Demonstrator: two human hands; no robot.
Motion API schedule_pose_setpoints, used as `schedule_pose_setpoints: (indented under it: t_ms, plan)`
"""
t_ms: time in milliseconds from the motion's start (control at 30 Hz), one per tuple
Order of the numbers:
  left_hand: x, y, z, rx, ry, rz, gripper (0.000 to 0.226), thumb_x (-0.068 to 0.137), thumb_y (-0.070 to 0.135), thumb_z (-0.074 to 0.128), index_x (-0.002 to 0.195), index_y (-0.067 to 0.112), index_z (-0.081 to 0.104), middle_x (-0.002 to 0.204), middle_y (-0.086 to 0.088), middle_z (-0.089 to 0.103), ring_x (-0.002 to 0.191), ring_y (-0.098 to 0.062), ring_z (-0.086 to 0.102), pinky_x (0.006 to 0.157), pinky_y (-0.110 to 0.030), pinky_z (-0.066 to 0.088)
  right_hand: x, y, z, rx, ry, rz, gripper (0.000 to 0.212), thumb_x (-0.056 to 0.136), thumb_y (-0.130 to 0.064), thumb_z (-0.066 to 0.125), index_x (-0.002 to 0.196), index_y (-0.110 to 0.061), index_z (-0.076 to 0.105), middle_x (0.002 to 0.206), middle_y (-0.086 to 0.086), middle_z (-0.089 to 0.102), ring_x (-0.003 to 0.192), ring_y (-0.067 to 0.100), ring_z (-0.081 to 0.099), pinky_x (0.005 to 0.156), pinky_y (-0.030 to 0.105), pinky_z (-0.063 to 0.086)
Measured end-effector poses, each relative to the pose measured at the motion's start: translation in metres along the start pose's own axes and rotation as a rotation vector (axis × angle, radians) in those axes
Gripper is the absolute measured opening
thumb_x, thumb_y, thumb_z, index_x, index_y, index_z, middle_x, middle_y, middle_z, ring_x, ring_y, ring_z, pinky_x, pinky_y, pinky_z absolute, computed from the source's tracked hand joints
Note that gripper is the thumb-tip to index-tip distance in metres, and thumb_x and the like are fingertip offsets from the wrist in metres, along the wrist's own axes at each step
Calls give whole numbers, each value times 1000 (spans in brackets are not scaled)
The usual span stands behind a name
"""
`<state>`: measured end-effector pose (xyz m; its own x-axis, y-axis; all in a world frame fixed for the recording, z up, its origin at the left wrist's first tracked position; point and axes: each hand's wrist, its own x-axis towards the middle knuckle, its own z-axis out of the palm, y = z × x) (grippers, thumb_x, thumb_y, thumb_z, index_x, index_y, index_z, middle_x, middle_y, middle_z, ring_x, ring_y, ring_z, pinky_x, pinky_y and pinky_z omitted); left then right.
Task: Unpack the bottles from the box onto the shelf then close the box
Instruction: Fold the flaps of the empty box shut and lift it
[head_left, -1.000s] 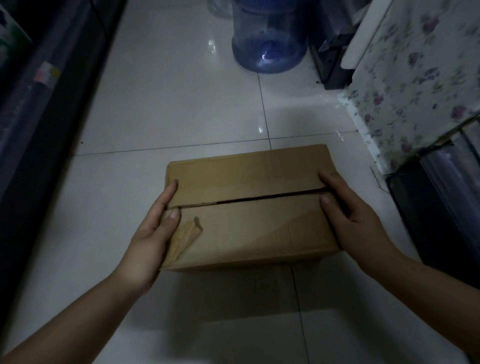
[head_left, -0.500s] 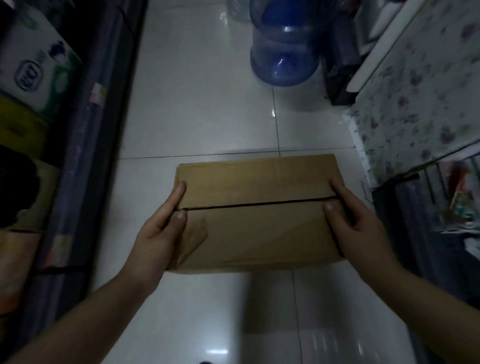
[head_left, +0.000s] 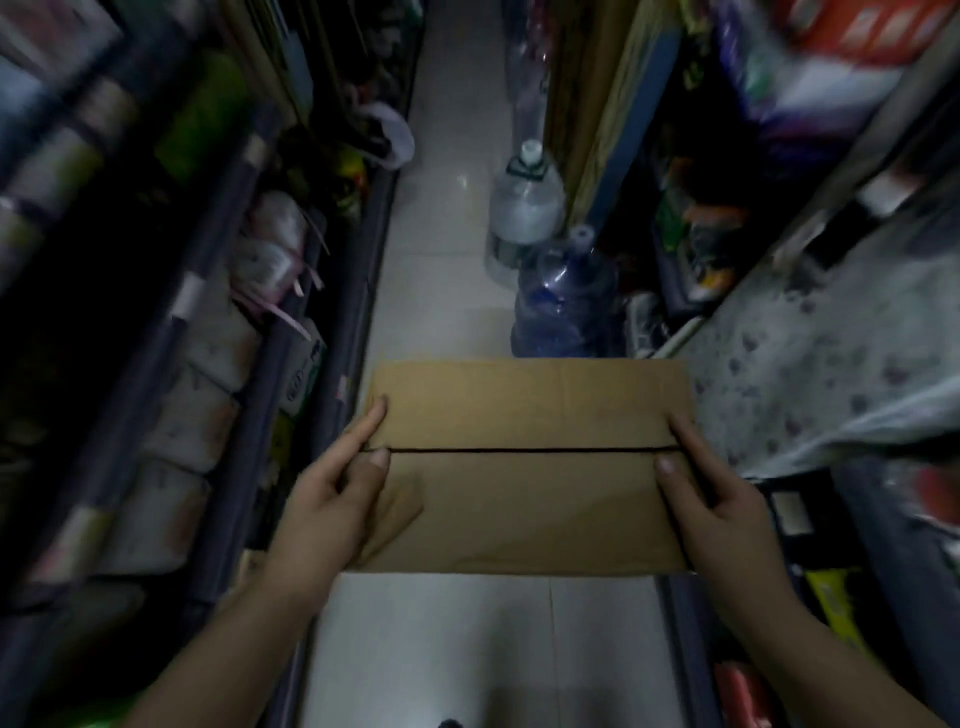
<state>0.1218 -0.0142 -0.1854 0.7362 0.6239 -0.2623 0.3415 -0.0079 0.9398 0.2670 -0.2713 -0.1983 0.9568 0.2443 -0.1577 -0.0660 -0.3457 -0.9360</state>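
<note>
I hold the closed box (head_left: 524, 462) between my hands: left hand (head_left: 332, 499) clamps its nine o'clock end, right hand (head_left: 717, 499) its three o'clock end.

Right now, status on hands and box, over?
Left hand and right hand grip the cardboard box ends. Flaps shut, no bottles out. Water jugs stand ahead in the aisle.

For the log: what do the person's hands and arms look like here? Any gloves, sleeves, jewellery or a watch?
Both the left hand and the right hand are bare, without gloves. No ring shows on the fingers in view, and neither wrist shows a watch or band. Both forearms are uncovered down to the frame's bottom edge, with no sleeve in sight. Fingernails are short and plain. The light is dim, so fine marks cannot be told.
</note>
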Motion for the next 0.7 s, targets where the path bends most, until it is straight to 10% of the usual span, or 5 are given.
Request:
schedule_pose_setpoints:
  t_ms: [333,700]
  plan:
    - [-19,118,-48,9,-68,73,44,95,11,53,129,39,52,135,18,49,135,-4,39,119,-35,25,-38,-125,-14,69,40,11,44,94,-23,55,134,-40,49,125,-13,52,100,-10,48,82,18,46]
    - [116,169,-18,-55,-4,63,43,97,12,51,135,32,52,116,30,50,93,26,47,85,3,38,117,-161,5,58,18,-28,44,94,-27,55,135,-40,48,145,-10,44,128,10,45,106,38,42]
